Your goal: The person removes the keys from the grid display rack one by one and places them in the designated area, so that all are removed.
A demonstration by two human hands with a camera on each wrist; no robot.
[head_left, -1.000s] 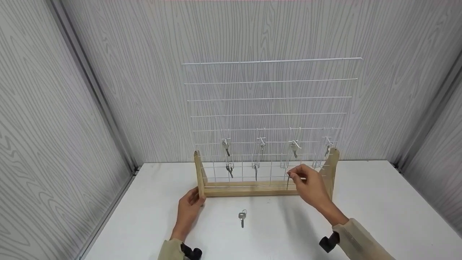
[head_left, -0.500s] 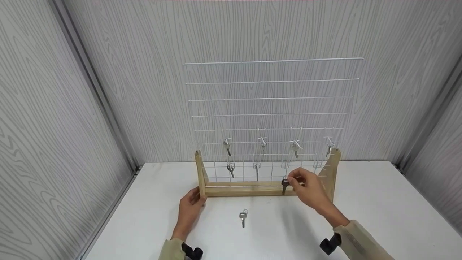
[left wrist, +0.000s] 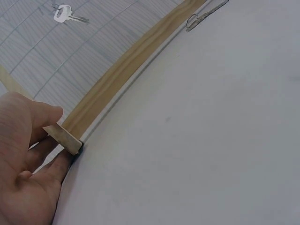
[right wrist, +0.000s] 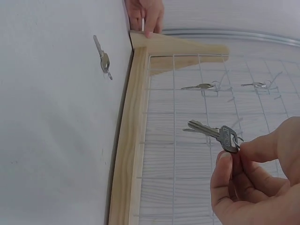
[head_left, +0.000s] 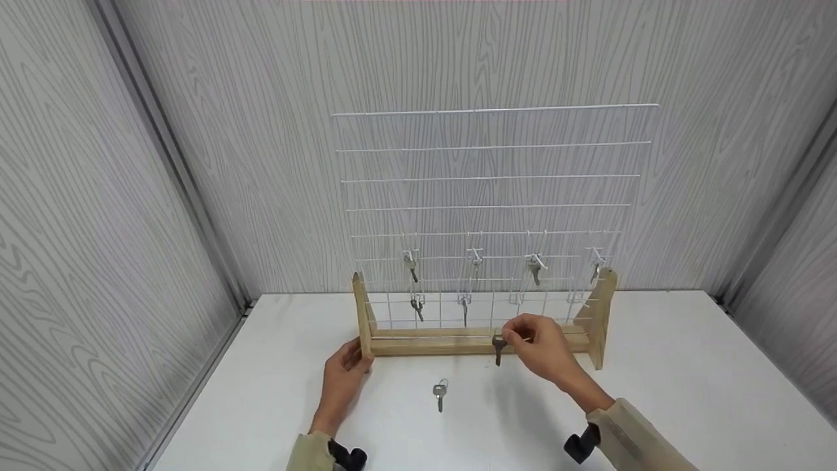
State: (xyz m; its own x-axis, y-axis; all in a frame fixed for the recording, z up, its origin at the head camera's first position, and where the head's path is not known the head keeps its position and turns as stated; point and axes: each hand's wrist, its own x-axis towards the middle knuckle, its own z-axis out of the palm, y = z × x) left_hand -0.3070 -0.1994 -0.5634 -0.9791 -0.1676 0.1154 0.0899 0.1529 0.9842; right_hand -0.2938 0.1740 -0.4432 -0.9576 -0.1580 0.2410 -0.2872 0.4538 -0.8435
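Note:
My right hand (head_left: 541,347) pinches a key (head_left: 499,348) by its ring, between thumb and forefinger. The key hangs blade down before the lower wooden bar of the rack; the right wrist view shows its dark grey head (right wrist: 228,138) close up. My left hand (head_left: 343,377) grips the left wooden end piece (head_left: 363,314) of the rack near its foot, thumb on one face and fingers on the other, as the left wrist view (left wrist: 65,139) shows. A second key (head_left: 439,396), with a ring, lies on the white table in front of the rack.
Above the wooden base rises a white wire grid (head_left: 490,176). Several keys hang from its hooks in two rows, among them one key (head_left: 535,269) at the upper right. Two lower hooks (head_left: 516,299) on the right bear no key. Grey wood-grain panels (head_left: 163,261) enclose the table.
My right hand has moved left and down, away from the lower hooks, with the key in its fingers. The key has turned its flat side to the head view. My left hand stays put.

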